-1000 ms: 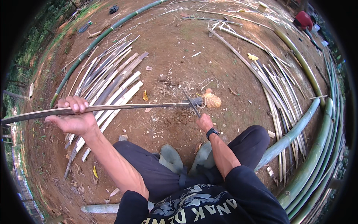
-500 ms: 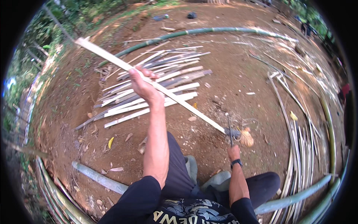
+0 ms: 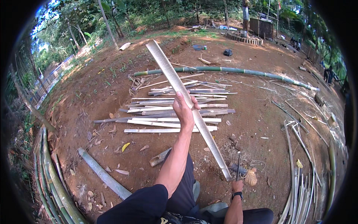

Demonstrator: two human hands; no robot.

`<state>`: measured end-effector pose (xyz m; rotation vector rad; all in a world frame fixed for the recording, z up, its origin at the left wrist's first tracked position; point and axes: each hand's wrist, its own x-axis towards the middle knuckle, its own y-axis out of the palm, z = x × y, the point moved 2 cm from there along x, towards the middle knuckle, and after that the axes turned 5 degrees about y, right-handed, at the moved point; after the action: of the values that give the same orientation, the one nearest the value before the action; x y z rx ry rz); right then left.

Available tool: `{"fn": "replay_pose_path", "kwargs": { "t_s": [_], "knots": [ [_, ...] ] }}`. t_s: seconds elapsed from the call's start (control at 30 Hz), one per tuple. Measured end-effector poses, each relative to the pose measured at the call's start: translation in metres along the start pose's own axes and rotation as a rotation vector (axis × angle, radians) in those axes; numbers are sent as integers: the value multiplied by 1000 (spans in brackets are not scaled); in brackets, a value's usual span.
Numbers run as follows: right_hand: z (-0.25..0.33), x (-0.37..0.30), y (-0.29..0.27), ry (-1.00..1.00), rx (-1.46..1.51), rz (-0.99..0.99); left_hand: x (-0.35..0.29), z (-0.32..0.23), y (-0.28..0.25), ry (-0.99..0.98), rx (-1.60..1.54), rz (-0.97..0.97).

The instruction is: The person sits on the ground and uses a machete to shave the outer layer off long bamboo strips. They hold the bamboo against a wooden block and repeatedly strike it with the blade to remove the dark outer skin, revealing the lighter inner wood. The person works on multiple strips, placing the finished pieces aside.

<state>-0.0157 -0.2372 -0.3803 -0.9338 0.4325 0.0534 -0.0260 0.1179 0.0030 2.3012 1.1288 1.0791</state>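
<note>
My left hand (image 3: 184, 109) is closed round the middle of a long split bamboo strip (image 3: 166, 68), which slants from upper left to lower right with its pale hollow inner face showing. The strip's lower end comes down beside my right hand (image 3: 237, 185). That hand, with a dark watch at the wrist, is wrapped round the handle of a knife (image 3: 238, 164) whose narrow dark blade points upward; the handle is hidden by my fingers. A short dark block of wood (image 3: 242, 170) lies on the ground behind the blade, next to a dry brown leaf (image 3: 251, 177).
Ahead lies a pile of split bamboo strips (image 3: 164, 130), with a long green bamboo pole (image 3: 227, 70) beyond it. A thick bamboo piece (image 3: 104, 174) rests at left, near several poles (image 3: 56, 175). Thin strips (image 3: 300, 194) lie at right. Farther off sits a black bag (image 3: 227, 52).
The view has tipped up, showing more of the trees. The bamboo strip has turned so its hollow face shows, and it stands steeper. My right hand still grips the knife.
</note>
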Motion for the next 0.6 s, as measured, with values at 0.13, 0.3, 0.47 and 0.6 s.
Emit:
{"fn": "replay_pose_path", "kwargs": {
  "t_s": [0.13, 0.3, 0.47, 0.6],
  "knots": [
    [2, 0, 3, 145, 132, 32, -5, -7, 5, 14, 67, 43],
    [-4, 3, 1, 64, 88, -50, -7, -7, 13, 38, 153, 117],
    [16, -17, -9, 59, 69, -22, -11, -12, 10, 52, 219, 151],
    [14, -16, -11, 56, 113, 1, -6, -20, 8, -79, 194, 165]
  ]
}}
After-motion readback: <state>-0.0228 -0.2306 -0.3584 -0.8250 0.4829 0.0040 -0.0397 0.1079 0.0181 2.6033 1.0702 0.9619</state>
